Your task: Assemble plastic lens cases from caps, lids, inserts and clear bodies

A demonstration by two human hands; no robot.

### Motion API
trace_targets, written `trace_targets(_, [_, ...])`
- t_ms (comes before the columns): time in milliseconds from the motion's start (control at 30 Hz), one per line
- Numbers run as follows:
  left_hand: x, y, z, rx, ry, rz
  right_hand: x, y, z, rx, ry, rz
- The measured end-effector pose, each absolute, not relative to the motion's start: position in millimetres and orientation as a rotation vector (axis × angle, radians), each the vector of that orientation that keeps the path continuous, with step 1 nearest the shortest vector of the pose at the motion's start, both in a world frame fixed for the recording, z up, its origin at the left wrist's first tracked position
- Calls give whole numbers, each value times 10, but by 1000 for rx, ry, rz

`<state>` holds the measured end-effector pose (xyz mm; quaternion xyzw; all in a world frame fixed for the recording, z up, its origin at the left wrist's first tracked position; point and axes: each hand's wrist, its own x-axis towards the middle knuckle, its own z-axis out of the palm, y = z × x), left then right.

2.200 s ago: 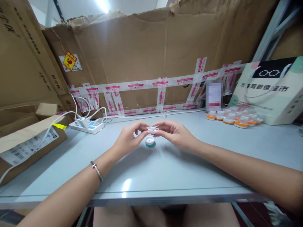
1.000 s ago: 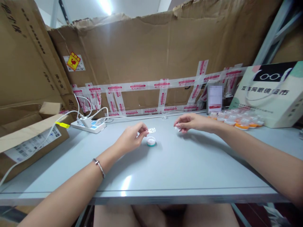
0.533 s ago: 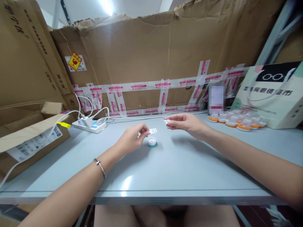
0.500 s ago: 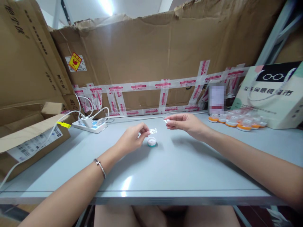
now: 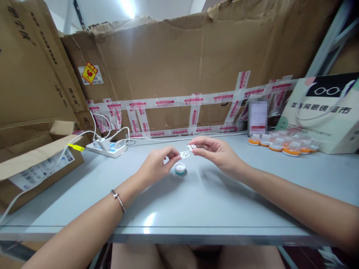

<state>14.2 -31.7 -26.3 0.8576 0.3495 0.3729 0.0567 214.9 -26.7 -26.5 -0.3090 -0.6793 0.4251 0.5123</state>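
Note:
Between the thumb and fingertips of my left hand [image 5: 158,163] is a small flat white perforated piece [image 5: 184,154], held by its left end above the table. My right hand [image 5: 217,154] pinches a second white openwork piece [image 5: 192,147], slightly higher and to the right. The two pieces are side by side; whether they touch I cannot tell. Just below them a small round clear container with a teal base [image 5: 180,169] stands on the table, apart from both hands. What is inside it is too small to make out.
Several clear containers with orange bases [image 5: 291,148] cluster at the back right, beside a paper bag [image 5: 316,119] and a blurred upright screen [image 5: 258,117]. On the left are a power strip [image 5: 108,148] with white cables and an open cardboard box [image 5: 42,164]. Large cardboard [image 5: 168,67] walls the back.
My right hand has moved left with its white piece, bringing it up to the one in my left hand. My left hand has shifted slightly right. The teal-based container stays in place.

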Motion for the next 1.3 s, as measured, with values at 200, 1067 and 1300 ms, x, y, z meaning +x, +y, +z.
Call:
trace_targets(200, [160,-345,-257,2654,1012,1187,2105,-280,-316,-761,-1693,1090])
trace_targets(1067, [179,-371,-255,2702,996,1263,2103,-296,-348,-786,-1698,1131])
trace_targets(1300, [167,-363,-254,2739,961,1264,2107,-312,-340,-787,-1696,1157])
